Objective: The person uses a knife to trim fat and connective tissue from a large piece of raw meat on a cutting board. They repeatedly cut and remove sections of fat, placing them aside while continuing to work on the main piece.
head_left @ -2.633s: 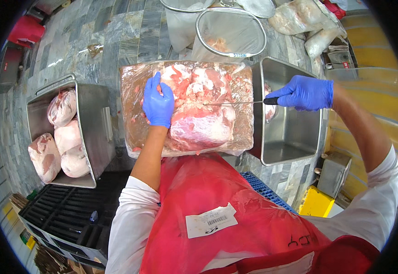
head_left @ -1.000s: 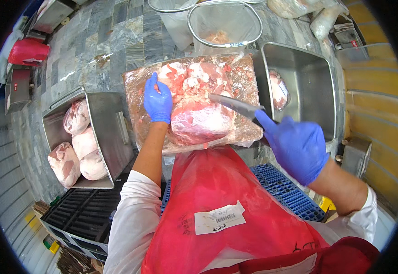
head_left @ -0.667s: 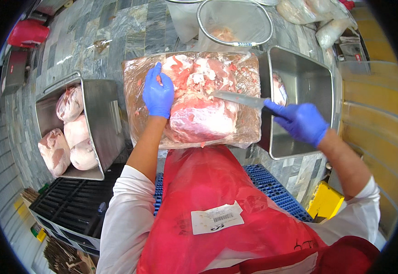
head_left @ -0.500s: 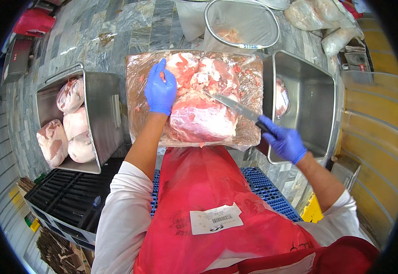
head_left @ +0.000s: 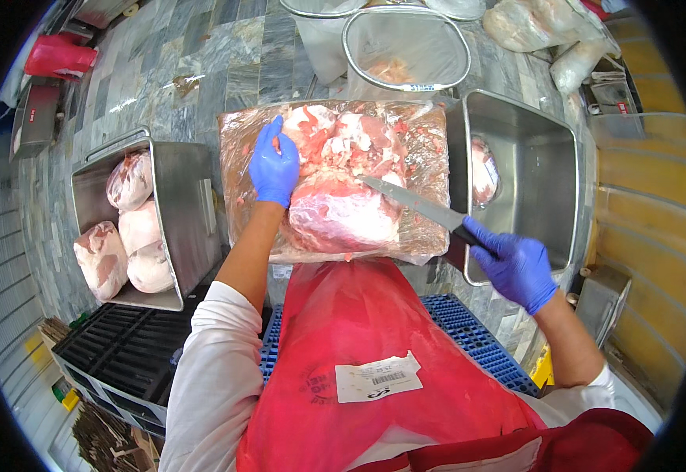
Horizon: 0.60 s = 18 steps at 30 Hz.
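Note:
A large piece of raw meat (head_left: pixel 343 212), pink with white fat and opened across its middle, lies on a plastic-wrapped board (head_left: pixel 414 236). At its left edge, my blue-gloved left hand (head_left: pixel 275 165) grips the meat, with a small pink bit showing between thumb and fingers. My right hand (head_left: pixel 520 271), also gloved in blue, is closed round the black handle of a long knife (head_left: pixel 429 208). The blade points up and left, its tip at the opened middle of the meat. Part of my left fingers is hidden from view.
Left of the board stands a metal tub (head_left: pixel 189 212) with several pieces of meat (head_left: pixel 140 224). Another metal tub (head_left: pixel 536 181) on the right holds a piece of meat (head_left: pixel 484 173). Beyond the board is a hoop-rimmed clear bag (head_left: pixel 406 47). Blue plastic grating (head_left: pixel 477 338) lies below.
My right hand has drawn the knife a little to the right and toward me. The left hand keeps its place on the meat. The whole view has shifted slightly.

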Tool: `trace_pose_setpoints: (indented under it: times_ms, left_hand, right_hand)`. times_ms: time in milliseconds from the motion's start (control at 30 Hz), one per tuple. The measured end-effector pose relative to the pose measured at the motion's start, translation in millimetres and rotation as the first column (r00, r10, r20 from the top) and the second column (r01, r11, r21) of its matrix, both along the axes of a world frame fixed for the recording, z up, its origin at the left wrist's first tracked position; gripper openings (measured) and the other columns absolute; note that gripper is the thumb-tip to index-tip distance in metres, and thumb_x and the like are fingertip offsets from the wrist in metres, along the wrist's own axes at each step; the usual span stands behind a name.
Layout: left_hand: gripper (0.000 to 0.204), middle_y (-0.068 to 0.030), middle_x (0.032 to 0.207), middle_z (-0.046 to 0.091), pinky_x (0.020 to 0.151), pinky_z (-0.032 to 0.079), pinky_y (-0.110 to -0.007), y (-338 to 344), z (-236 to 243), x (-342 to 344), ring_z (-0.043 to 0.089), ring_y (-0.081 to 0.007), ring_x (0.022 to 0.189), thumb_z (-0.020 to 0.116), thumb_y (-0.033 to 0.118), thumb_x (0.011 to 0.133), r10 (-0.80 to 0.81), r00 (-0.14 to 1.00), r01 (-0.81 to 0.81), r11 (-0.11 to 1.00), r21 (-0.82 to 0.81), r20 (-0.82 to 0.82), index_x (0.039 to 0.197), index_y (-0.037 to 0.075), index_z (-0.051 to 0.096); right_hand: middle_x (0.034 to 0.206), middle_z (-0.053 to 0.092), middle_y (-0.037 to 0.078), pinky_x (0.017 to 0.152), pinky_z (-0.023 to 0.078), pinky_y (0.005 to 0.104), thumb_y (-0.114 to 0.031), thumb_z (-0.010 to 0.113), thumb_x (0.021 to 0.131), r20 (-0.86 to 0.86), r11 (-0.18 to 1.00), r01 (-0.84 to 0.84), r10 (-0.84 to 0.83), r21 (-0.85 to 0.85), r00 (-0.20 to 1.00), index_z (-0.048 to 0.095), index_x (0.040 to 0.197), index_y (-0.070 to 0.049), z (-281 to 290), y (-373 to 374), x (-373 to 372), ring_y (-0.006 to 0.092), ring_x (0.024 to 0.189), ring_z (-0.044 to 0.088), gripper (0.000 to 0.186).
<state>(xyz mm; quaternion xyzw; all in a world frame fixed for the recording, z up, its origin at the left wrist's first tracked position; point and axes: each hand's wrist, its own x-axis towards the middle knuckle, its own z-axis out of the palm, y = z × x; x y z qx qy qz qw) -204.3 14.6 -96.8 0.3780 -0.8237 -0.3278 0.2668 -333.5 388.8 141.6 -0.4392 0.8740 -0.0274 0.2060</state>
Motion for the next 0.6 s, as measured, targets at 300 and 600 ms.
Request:
trace_pose_setpoints:
  times_ms: [300, 600]
  left_hand:
    - [0.039, -0.0223, 0.13, 0.071, 0.099, 0.055, -0.044, -1, -7, -1, 0.07, -0.0383, 0.117, 0.055, 0.021, 0.102, -0.009, 1.0, 0.01, 1.0, 0.009, -0.012, 0.134, 0.006, 0.07]
    - [0.039, -0.022, 0.127, 0.073, 0.1, 0.054, -0.041, 0, 2, -2, 0.071, -0.0345, 0.118, 0.053, 0.021, 0.104, -0.002, 1.0, 0.002, 0.999, 0.047, 0.005, 0.134, 0.004, 0.07]
  right_hand:
    - [0.079, 0.072, 0.017, 0.064, 0.056, 0.0507, -0.033, 0.066, 0.099, 0.054, 0.947, -0.286, 0.282, 0.146, 0.958, 0.066, 0.139, -0.024, 18, -58, -53, 0.0399, 0.072, 0.071, 0.041]
    - [0.081, 0.072, 0.021, 0.065, 0.057, 0.0518, -0.03, 0.067, 0.101, 0.215, 0.996, 0.089, -0.082, -0.027, 0.973, 0.06, 0.149, -0.023, -65, -7, 30, 0.0415, 0.07, 0.071, 0.049]
